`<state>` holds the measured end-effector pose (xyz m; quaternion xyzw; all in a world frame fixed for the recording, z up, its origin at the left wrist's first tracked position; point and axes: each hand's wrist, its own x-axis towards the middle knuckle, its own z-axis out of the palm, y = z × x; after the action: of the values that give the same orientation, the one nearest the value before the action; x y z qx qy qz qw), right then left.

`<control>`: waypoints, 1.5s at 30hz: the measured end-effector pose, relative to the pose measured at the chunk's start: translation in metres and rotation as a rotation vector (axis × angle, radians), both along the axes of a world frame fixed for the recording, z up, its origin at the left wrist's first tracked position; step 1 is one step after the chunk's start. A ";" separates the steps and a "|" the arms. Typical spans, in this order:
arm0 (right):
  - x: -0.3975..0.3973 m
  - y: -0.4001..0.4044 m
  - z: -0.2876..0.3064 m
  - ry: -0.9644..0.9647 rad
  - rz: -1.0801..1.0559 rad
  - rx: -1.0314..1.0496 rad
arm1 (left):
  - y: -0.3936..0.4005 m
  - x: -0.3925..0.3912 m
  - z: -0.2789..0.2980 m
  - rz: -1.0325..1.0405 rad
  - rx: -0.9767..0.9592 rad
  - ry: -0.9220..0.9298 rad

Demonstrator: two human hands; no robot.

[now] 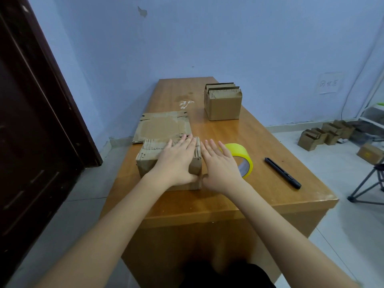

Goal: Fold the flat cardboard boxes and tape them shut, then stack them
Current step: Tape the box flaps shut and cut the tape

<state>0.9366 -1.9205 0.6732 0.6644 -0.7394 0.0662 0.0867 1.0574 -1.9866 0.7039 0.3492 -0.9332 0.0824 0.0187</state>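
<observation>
A small folded cardboard box point(148, 161) stands near the table's front left. My left hand point(176, 163) lies flat on its top flaps, fingers spread, thumb against the right front corner. My right hand point(220, 165) hovers flat just right of the box, fingers apart, thumb close to the left thumb. Partly behind that hand lies a yellow tape roll point(244, 157). Just behind the box lies a flat unfolded cardboard box point(164, 125). Farther back right stands another folded box point(223, 104) with its top flaps upright.
A black cutter or pen point(282, 172) lies on the wooden table point(228, 196) at the right front. A scrap of clear tape point(186, 103) sticks mid-table. Several small boxes point(326, 133) sit on the floor at right, by a folding stand point(372, 183). A dark door is at left.
</observation>
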 end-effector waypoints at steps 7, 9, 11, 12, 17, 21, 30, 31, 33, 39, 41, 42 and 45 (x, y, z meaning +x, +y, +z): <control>0.009 -0.004 -0.011 0.076 -0.041 -0.031 | 0.002 -0.001 -0.002 0.021 -0.013 0.032; 0.007 -0.004 -0.010 0.066 -0.031 -0.028 | 0.002 -0.001 -0.002 0.027 -0.018 0.023; 0.006 -0.004 -0.009 0.051 -0.011 -0.021 | 0.001 -0.001 -0.003 0.027 -0.021 0.028; 0.007 -0.004 -0.008 0.041 -0.001 -0.017 | 0.001 -0.001 -0.003 0.025 -0.022 0.033; 0.008 -0.001 -0.009 0.023 0.025 -0.059 | 0.002 0.002 -0.004 -0.015 -0.033 0.055; 0.004 -0.001 -0.013 0.087 0.012 -0.078 | 0.002 0.001 -0.003 -0.015 -0.026 0.054; -0.088 0.037 -0.011 -0.105 -0.212 -0.527 | -0.005 0.003 0.003 -0.051 -0.092 -0.037; -0.105 0.042 -0.014 -0.104 -0.345 -0.388 | -0.005 0.004 0.004 -0.057 -0.104 -0.044; -0.133 0.053 -0.024 -0.085 -0.516 -0.118 | -0.004 0.003 0.006 -0.056 -0.121 -0.057; -0.146 0.056 -0.042 0.028 -0.568 0.069 | 0.002 0.002 0.002 -0.038 -0.104 -0.027; -0.142 0.053 -0.037 -0.011 -0.575 0.061 | 0.001 0.003 0.001 -0.028 -0.100 0.013; -0.139 0.052 -0.033 -0.047 -0.578 0.043 | 0.001 0.003 0.001 -0.018 -0.096 0.023; -0.126 0.054 -0.017 -0.209 -0.578 -0.096 | 0.001 0.003 0.003 -0.006 -0.080 0.039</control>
<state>0.8109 -1.8667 0.6564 0.4112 -0.8987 0.1417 0.0566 1.0599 -1.9852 0.7068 0.3467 -0.9298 0.1129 0.0512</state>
